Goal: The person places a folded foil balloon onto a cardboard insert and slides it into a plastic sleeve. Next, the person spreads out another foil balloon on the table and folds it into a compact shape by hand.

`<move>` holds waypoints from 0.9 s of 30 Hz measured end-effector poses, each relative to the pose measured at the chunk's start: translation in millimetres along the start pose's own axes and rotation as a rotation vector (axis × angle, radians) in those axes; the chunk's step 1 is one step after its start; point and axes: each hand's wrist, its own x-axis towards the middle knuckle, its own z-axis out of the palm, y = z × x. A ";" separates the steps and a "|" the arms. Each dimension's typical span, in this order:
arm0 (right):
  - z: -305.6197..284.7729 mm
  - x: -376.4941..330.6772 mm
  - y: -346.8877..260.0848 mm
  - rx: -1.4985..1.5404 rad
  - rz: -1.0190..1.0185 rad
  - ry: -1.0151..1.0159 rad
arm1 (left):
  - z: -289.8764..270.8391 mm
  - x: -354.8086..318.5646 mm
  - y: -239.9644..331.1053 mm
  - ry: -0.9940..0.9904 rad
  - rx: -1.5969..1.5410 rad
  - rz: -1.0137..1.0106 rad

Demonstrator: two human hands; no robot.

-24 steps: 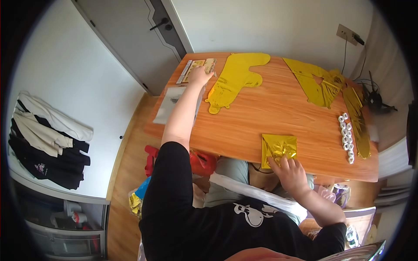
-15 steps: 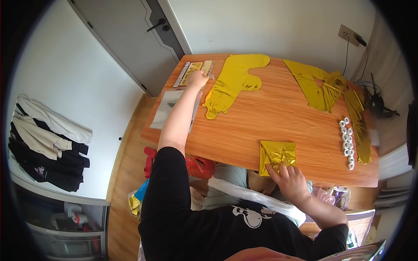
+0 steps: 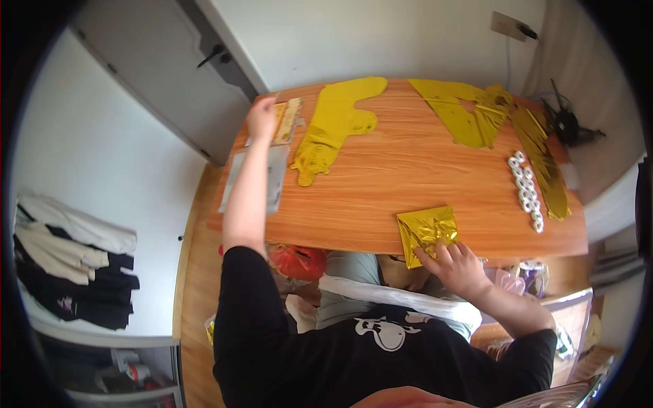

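Observation:
My right hand (image 3: 464, 270) rests on a folded gold foil balloon (image 3: 427, 228) at the table's near edge. Its fingers are bent over the foil's near part, which they cover. My left hand (image 3: 262, 121) is stretched to the far left corner, smeared by motion, beside flat printed cards (image 3: 280, 122) and a tan patterned strip (image 3: 291, 117). Whether anything is in its fingers cannot be made out. Nearer along that side lies a clear plastic sleeve (image 3: 272, 180). To its right a flat gold foil balloon (image 3: 333, 126) is spread out.
Another flat gold foil balloon (image 3: 452, 112) lies at the far right, and a narrow foil piece (image 3: 541, 160) runs along the right edge. Several small white rolls (image 3: 525, 185) stand in rows beside it. A black device with antennas (image 3: 566, 126) sits behind, near a wall socket (image 3: 509, 27).
My left hand has come off the tan strip and shifted left over the cards. My right hand stays on the folded foil. The whole view has turned slightly.

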 end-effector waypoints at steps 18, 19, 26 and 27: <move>-5.8 -96.8 47.5 -0.136 0.155 -0.088 | -22.3 -256.6 186.7 -0.770 -0.374 -0.122; -5.2 -103.5 51.4 -0.145 0.173 -0.091 | -24.8 -258.8 204.3 -0.843 -0.147 -0.092; 4.0 -121.3 61.5 -0.159 0.176 -0.009 | -16.5 -277.6 266.1 -0.577 0.436 0.584; 7.1 -121.6 61.5 -0.160 0.181 -0.013 | -7.2 -277.6 282.7 -0.494 0.394 0.654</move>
